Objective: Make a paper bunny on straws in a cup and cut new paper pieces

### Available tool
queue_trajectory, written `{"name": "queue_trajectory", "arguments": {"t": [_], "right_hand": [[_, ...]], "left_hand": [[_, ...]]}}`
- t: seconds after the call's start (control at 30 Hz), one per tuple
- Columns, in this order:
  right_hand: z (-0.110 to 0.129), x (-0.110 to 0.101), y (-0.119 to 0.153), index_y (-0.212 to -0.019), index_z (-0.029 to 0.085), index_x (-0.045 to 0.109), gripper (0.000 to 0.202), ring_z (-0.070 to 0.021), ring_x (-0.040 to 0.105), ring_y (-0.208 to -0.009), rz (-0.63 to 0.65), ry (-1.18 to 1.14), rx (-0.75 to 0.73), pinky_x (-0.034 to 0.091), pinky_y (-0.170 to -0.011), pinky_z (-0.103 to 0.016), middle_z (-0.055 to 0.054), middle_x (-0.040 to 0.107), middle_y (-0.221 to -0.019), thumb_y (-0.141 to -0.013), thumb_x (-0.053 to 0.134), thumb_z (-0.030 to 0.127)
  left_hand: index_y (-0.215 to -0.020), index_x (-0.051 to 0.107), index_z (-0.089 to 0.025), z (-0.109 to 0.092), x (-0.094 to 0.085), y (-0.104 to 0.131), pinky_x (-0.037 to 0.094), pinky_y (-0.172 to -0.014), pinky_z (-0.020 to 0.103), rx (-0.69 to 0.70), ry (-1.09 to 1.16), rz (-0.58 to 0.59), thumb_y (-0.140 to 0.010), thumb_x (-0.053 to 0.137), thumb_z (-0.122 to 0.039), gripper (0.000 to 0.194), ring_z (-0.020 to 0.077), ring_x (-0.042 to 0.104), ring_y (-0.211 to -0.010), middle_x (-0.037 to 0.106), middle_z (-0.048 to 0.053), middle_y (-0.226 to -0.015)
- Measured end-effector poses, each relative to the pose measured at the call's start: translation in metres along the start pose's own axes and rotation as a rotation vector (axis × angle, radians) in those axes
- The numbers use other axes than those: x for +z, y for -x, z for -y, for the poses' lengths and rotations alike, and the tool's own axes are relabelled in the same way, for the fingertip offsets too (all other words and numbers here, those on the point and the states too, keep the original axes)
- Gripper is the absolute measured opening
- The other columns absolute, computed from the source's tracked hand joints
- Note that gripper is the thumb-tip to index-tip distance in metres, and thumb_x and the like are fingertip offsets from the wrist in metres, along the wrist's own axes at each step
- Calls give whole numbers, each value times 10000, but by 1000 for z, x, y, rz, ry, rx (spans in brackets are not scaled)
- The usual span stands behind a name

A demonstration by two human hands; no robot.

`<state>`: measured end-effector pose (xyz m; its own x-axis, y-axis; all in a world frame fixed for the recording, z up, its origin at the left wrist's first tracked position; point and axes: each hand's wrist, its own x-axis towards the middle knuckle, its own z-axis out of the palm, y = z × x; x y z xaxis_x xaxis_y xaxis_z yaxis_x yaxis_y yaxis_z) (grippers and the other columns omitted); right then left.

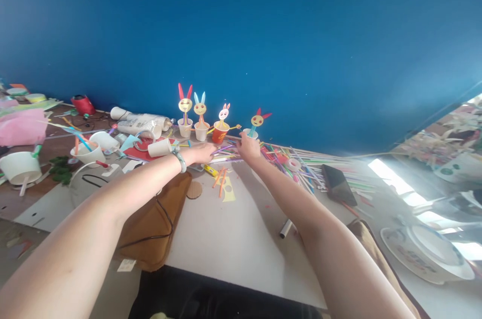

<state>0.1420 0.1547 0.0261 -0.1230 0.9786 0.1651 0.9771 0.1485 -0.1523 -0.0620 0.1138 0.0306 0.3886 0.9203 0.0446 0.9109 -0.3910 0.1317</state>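
Along the blue wall stand several rabbit figures set in cups. My right hand (249, 147) is closed around a white paper cup (253, 133) at the right end of the row. Out of that cup rises a yellow rabbit face (257, 121) with red ears; my hand hides the cup's lower part. My left hand (203, 153) reaches low over the table with fingers stretched out, just in front of an orange cup (220, 132) with a pink-eared rabbit. Two white cups with a red-eared rabbit (185, 104) and a blue-eared rabbit (200, 107) stand farther left.
Colourful pipe cleaners (301, 166) spread right of my right hand, beside a dark box (339, 184). A yellow cutter (211, 170), cut yellow paper (228, 191) and a brown pouch (150, 228) lie nearer me. Cups and a cable crowd the left; a white basin (425, 254) sits right.
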Motion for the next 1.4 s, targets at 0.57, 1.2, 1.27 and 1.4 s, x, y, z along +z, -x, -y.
{"name": "queue_trajectory", "arguments": {"t": [0.57,1.2,1.27,1.4], "right_hand": [[-27,0,-21,-1191,163,637,338,-296,681,-1064,14,-12,170,491,-817,-333,-181,713,-1140,-1005,363,231],[-29,-3,-24,-1109,178,685,298,-247,680,-942,43,16,55,441,-739,-277,-129,734,-1068,-952,431,187],[-31,-3,-24,-1102,175,684,293,-241,678,-928,41,19,46,434,-731,-272,-127,734,-1060,-946,436,180],[-32,-2,-26,-1110,170,680,297,-241,677,-911,34,21,39,428,-720,-273,-135,734,-1051,-951,429,187]], "left_hand": [[-1306,569,-106,-26,11,-37,466,-1013,476,41,-184,-121,-863,420,-40,471,305,585,-1188,327,206,-1575],[-1246,585,-99,-20,8,-27,512,-959,420,18,-196,-107,-923,455,-105,348,272,618,-1099,240,225,-1623],[-1216,598,-100,-20,6,-27,513,-958,424,17,-194,-110,-921,454,-101,329,273,624,-1087,251,222,-1617],[-1185,614,-100,-21,5,-29,520,-948,427,11,-193,-102,-906,472,-91,313,285,627,-1093,246,218,-1619]]}}
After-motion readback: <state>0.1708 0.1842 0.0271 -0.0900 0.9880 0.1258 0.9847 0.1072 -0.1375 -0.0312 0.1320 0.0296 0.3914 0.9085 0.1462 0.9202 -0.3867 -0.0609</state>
